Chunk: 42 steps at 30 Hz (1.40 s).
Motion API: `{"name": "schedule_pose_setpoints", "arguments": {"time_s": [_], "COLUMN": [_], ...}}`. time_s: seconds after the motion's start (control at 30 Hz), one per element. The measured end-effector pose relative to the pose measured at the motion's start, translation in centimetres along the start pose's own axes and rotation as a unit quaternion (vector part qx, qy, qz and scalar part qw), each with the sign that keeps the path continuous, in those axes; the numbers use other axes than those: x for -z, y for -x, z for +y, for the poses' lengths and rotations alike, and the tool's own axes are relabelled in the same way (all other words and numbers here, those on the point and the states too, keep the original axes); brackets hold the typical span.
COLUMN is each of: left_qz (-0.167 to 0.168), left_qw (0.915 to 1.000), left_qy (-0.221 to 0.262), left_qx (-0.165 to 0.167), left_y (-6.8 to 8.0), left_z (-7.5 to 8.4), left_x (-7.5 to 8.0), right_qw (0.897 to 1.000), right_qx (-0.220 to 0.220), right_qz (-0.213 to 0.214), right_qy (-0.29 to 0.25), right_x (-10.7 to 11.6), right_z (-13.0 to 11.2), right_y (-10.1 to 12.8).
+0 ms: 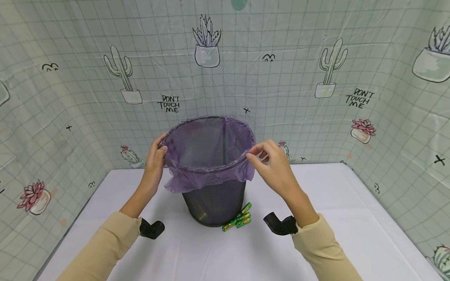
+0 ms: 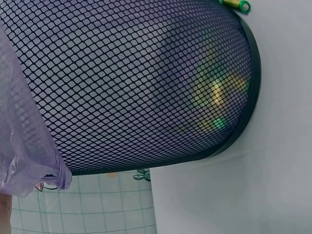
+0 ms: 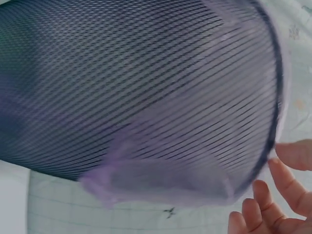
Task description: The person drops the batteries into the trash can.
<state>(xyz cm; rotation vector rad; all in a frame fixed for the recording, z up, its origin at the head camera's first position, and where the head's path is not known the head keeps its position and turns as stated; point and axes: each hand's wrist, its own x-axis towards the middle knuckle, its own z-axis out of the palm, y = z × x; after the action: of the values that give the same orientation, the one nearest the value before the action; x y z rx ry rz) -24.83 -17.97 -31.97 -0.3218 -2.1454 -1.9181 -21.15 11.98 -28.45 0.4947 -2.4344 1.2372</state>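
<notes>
A black mesh wastebasket (image 1: 214,203) stands upright on the table, lined with a thin purple trash bag (image 1: 207,180) whose edge is folded out over the rim. My left hand (image 1: 153,160) holds the bag-covered rim on the left, thumb (image 1: 162,150) at the top edge. On the right, my right hand (image 1: 273,166) pinches the bag at the rim between thumb and index finger; in the right wrist view its other fingers (image 3: 263,195) are loosely bent. Through the mesh, blurred green and yellow shapes (image 2: 214,95) show near the bottom.
Several green batteries (image 1: 243,219) lie on the white tablecloth (image 1: 309,249) against the basket's base at the right. A gridded, cactus-print cloth (image 1: 225,86) hangs behind and along both sides. Black wrist mounts (image 1: 281,225) stick out from both sleeves.
</notes>
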Motion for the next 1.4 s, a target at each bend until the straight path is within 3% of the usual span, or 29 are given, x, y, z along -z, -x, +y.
{"name": "schedule_pose_setpoints", "arguments": {"time_s": [0.3,1.07,1.4], "left_qz": [-0.003,-0.005,-0.001], "left_qw": [1.0,1.0,1.0], "left_qy": [-0.004,0.002,-0.003], "left_qx": [0.001,0.001,0.002], "left_y": [0.1,0.0,0.0], "left_z": [0.0,0.0,0.0], "left_x": [0.0,0.1,0.1], "right_qw": [0.999,0.98,0.972], "right_qx": [-0.046,-0.173,-0.195], "right_qz": [0.011,-0.095,-0.133], "right_qy": [0.004,0.005,0.009], "right_x": [-1.4,-6.1,-8.4], "right_z": [3.6,11.1,12.9], "right_y": [1.8,4.6,5.5]}}
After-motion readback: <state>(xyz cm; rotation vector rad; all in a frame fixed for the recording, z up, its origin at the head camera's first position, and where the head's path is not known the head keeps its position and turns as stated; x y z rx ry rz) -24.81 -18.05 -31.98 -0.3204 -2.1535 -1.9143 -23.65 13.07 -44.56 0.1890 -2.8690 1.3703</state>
